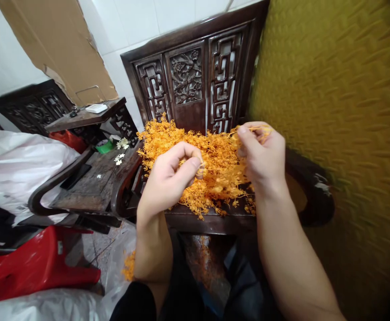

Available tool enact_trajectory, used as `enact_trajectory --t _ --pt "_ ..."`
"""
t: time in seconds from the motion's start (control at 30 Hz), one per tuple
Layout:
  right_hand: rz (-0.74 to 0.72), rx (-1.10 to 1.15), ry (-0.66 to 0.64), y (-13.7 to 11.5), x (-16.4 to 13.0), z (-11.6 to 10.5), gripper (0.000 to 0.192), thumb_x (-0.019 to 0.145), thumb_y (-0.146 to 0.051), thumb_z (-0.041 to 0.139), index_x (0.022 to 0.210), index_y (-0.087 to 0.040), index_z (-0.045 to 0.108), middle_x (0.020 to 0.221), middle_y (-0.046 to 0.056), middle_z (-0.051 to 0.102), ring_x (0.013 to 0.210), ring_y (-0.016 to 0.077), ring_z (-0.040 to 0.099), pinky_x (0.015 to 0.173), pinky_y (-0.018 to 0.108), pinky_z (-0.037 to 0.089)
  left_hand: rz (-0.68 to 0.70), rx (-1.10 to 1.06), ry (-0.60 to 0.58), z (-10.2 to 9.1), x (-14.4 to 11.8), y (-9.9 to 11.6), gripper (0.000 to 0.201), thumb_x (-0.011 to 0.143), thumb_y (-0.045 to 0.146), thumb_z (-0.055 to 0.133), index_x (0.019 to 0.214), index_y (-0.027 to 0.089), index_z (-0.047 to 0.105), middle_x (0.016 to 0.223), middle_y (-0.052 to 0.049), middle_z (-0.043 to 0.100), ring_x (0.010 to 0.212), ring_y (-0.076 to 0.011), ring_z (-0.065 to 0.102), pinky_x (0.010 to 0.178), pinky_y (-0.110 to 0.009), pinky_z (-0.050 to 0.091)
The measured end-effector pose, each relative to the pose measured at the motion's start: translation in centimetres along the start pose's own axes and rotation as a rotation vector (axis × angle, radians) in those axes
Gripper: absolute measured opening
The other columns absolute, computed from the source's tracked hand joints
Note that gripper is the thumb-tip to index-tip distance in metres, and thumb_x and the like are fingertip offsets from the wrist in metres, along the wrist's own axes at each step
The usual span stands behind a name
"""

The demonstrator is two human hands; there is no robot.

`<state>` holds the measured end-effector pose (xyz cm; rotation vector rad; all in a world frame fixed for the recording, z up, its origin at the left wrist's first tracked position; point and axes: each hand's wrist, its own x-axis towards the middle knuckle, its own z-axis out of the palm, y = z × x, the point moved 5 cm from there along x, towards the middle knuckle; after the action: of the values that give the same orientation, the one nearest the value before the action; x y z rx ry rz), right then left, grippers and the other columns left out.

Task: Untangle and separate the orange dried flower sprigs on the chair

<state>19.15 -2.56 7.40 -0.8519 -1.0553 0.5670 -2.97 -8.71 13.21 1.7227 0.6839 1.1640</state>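
Note:
A heap of orange artificial flower sprigs covers the seat of a dark carved wooden chair. Over the left part of the heap, my left hand is closed, thumb against the curled fingers; a bit of orange shows at its fingertips, too small to name. My right hand is raised above the heap's right side, its fingers pinched around thin orange stems. The two hands are apart, with orange sprigs behind and between them.
On the left stands a second wooden chair with a green tape roll and pale small pieces. A red plastic stool, white sacks and a plastic bag lie nearby. A yellow textured panel rises close on the right.

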Motion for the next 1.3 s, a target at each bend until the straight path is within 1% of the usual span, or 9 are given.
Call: enact_trajectory --t 0.13,0.23,0.37,0.47,0.57,0.7,0.83,1.07,1.3 --pt "0.219 0.353 -0.126 -2.7 -2.4 3.7 0.038 0.073 -0.046 0.090 0.081 -0.023 0.061 0.066 -0.007 0.027 0.051 0.0058 0.021 0.043 0.023 0.017 -0.026 -0.141 0.092 -0.3 1.2 -1.4 0.009 0.091 0.012 0.060 0.092 0.020 0.056 0.076 0.003 0.067 0.042 -0.0029 0.030 0.039 -0.020 0.023" --pt "0.269 0.466 -0.158 -3.5 -3.3 5.3 0.038 0.074 -0.047 0.090 0.081 -0.023 0.060 0.066 -0.007 0.028 0.049 0.0054 0.024 0.042 0.024 0.023 -0.083 -0.097 0.152 -0.4 1.8 -2.2 0.002 0.095 0.019 0.060 0.093 0.020 0.060 0.065 0.004 0.059 0.044 -0.0050 0.035 0.041 -0.020 0.025" --pt "0.262 0.465 -0.163 -3.2 -3.9 6.1 0.036 0.078 -0.051 0.087 0.085 -0.025 0.063 0.064 -0.006 0.038 0.049 0.0066 0.031 0.042 0.023 0.028 -0.079 0.037 0.141 0.4 2.5 -2.8 0.031 0.093 0.049 0.074 0.101 0.019 0.067 0.066 0.005 0.053 0.054 -0.0083 0.046 0.051 -0.023 0.038" --pt "0.246 0.403 -0.172 -2.8 -4.1 6.4 0.038 0.079 -0.059 0.084 0.087 -0.024 0.068 0.067 -0.004 0.049 0.050 0.0068 0.034 0.042 0.023 0.026 0.033 0.160 0.190 0.8 2.8 -2.6 0.033 0.085 0.044 0.085 0.100 0.019 0.068 0.079 0.002 0.061 0.067 -0.0095 0.054 0.064 -0.024 0.046" --pt "0.254 0.342 -0.183 -2.4 -4.1 6.4 0.043 0.083 -0.064 0.078 0.083 -0.022 0.072 0.070 -0.001 0.055 0.051 0.0067 0.035 0.043 0.023 0.023 0.090 0.228 0.177 1.1 3.0 -2.6 0.021 0.093 0.037 0.075 0.089 0.019 0.066 0.078 0.003 0.060 0.068 -0.0093 0.050 0.064 -0.024 0.043" --pt "0.136 0.172 -0.145 -2.7 -3.9 5.5 0.040 0.091 -0.061 0.073 0.085 -0.022 0.077 0.071 0.001 0.058 0.060 0.0107 0.050 0.051 0.025 0.035 0.013 0.249 0.082 1.2 3.1 -3.0 0.027 0.097 0.037 0.067 0.078 0.019 0.058 0.066 0.005 0.046 0.058 -0.0090 0.037 0.054 -0.025 0.032" --pt "-0.092 -0.052 -0.081 -4.1 -3.8 4.7 0.041 0.097 -0.057 0.068 0.079 -0.022 0.076 0.083 0.004 0.068 0.077 0.0160 0.062 0.072 0.031 0.050 -0.054 0.234 0.007 1.6 3.0 -3.2 0.036 0.097 0.036 0.063 0.069 0.020 0.047 0.061 0.006 0.041 0.056 -0.0090 0.034 0.053 -0.026 0.027" --pt "-0.197 -0.155 -0.048 -4.4 -3.9 4.6 0.040 0.101 -0.051 0.064 0.075 -0.022 0.071 0.082 0.004 0.067 0.080 0.0180 0.064 0.077 0.034 0.051 -0.082 0.180 -0.058 2.0 2.9 -3.1 0.036 0.095 0.031 0.059 0.064 0.020 0.044 0.057 0.006 0.040 0.055 -0.0083 0.032 0.054 -0.026 0.027" --pt "-0.169 -0.053 0.071 -1.9 -3.8 5.1 0.033 0.100 -0.040 0.066 0.074 -0.020 0.069 0.081 0.002 0.063 0.080 0.0153 0.061 0.080 0.032 0.047 -0.213 0.088 -0.012 2.6 3.6 -4.8 0.034 0.089 0.024 0.058 0.061 0.020 0.039 0.056 0.007 0.035 0.051 -0.0062 0.028 0.050 -0.025 0.020"
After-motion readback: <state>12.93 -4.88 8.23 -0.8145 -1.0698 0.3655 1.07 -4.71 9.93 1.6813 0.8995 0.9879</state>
